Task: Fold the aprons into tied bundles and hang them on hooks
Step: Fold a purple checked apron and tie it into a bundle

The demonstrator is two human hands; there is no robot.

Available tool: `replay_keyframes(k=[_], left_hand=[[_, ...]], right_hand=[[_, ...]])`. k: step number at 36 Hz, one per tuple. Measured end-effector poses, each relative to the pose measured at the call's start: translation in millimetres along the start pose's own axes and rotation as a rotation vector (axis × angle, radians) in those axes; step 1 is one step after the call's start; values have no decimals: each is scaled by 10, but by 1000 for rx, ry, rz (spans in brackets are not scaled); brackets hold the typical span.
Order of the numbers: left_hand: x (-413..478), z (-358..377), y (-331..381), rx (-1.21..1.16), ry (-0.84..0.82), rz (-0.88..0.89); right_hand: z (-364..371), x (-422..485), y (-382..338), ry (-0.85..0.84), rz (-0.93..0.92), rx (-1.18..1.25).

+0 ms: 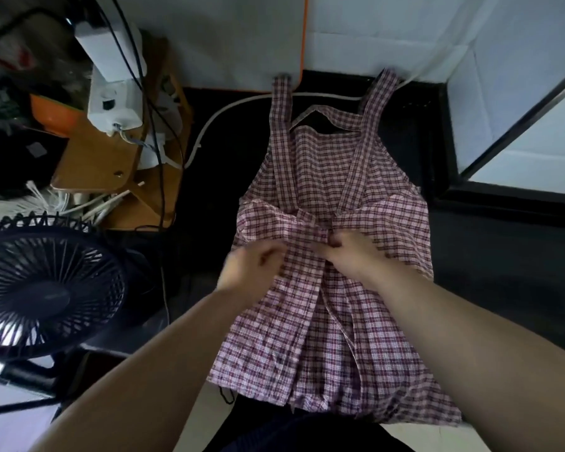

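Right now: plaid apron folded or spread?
Partly folded: plaid apron has both side edges turned inward, meeting at the middle; straps lie loose, no bundle yet.

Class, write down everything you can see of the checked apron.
The apron is thin, creased cloth in a red-and-white check. It lies flat on a dark surface, both sides folded to the middle, two long straps stretched away from the person. The right hand pinches the folds at its waist; the left hand, blurred, is beside the left fold, grip unclear.

Apron (333,177) is showing as thin woven checked cloth, matt, softly creasing. Worktop (229,151) is reading dark, matt. Fan (46,288) is looking like black plastic, faintly glossy. Brown board (95,158) is appearing as smooth wood.
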State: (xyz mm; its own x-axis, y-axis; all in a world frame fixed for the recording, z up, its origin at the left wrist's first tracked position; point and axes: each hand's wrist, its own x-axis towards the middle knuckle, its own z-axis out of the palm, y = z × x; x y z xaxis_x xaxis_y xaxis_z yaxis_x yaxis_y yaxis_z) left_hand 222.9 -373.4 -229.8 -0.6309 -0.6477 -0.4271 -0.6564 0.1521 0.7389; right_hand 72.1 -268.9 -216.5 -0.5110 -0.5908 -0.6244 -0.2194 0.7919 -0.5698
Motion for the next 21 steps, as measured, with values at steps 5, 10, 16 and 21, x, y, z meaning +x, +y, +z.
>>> replay_keyframes(k=[5,10,16,21], left_hand=[[78,-353,-196,184,339,-187],[91,-337,-307,75,72,-300],[65,-372,-364,-66,152,-277],[81,-378,-343,70,241,-263]], right_hand=[[94,125,-71,55,14,29],[96,129,-198,97,1,84],[100,197,-181,147,-39,133],[84,171,-237,166,-52,328]])
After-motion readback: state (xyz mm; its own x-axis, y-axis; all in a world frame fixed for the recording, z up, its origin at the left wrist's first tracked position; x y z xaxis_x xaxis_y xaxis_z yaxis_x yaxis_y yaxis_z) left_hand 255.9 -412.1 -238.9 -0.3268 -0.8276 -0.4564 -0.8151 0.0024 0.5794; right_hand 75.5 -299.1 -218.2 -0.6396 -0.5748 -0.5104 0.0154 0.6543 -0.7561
